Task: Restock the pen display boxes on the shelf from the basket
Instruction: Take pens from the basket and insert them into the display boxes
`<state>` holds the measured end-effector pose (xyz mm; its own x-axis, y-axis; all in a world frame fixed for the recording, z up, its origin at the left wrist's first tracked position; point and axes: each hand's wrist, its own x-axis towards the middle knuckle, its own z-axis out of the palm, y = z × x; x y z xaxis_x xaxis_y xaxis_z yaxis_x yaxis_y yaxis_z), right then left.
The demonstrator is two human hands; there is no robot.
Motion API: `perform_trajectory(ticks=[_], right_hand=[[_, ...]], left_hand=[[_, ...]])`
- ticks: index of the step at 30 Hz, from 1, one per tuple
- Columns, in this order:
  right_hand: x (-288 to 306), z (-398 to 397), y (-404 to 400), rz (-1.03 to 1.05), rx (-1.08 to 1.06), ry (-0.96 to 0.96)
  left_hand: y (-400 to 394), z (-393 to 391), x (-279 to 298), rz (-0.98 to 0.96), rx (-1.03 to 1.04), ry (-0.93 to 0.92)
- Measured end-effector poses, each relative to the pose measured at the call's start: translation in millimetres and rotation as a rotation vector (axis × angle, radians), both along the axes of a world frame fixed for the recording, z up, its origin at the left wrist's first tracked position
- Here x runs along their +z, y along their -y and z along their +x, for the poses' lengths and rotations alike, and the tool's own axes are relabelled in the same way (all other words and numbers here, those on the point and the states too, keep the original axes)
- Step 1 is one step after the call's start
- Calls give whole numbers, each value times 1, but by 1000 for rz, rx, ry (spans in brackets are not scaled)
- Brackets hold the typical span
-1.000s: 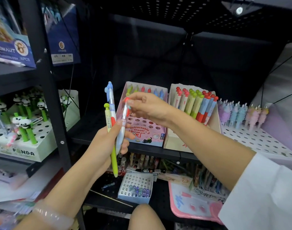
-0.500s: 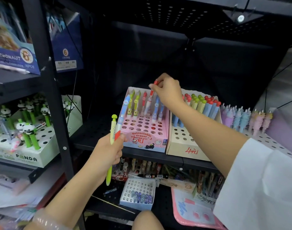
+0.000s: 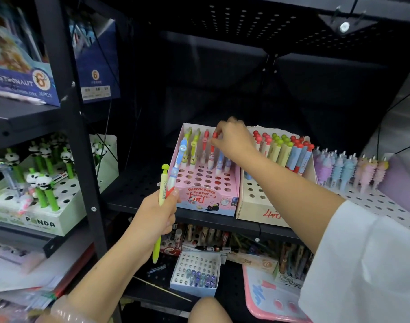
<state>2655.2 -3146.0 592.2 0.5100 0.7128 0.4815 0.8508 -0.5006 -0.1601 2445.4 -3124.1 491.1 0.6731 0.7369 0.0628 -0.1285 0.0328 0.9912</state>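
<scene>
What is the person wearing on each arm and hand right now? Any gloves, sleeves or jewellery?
Both hands are bare, with no gloves and no rings that I can make out. The left hand has a bare forearm with a pale, translucent pink bangle at the wrist. The right hand also has a bare forearm; a loose white sleeve covers the upper arm from about the elbow.

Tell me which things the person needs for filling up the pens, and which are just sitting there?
Needed: right hand, red-topped pen, pink display box, left hand, green pen, blue pen.
Just there: panda pens, pastel pens, small white box.
</scene>
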Motion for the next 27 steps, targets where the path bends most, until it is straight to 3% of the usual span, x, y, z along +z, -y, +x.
perform_trajectory(ticks=[2,5,7,9,12,14,17,23,27], right_hand=[[3,-3,1,8,-12,31],[6,-17,9,230,107,-32],[8,-32,17,281,306,-298],[5,-49,26,169,493,-652],[4,-53,34,148,565,-789],[12,-44,37,316,476,-760],[24,-21,48,506,273,-521],[3,-10,54,375,169,-204],[11,-4,52,410,156,-104]], left_hand=[[0,-1,1,5,4,-1],[0,-1,3,9,6,8],[2,1,4,13,-8,14],[6,6,5,6,-20,6],[13,15,6,7,-58,4],[16,18,7,15,-75,13],[17,23,9,-28,-45,12],[21,30,12,-285,-14,107],[24,30,12,-194,31,32]])
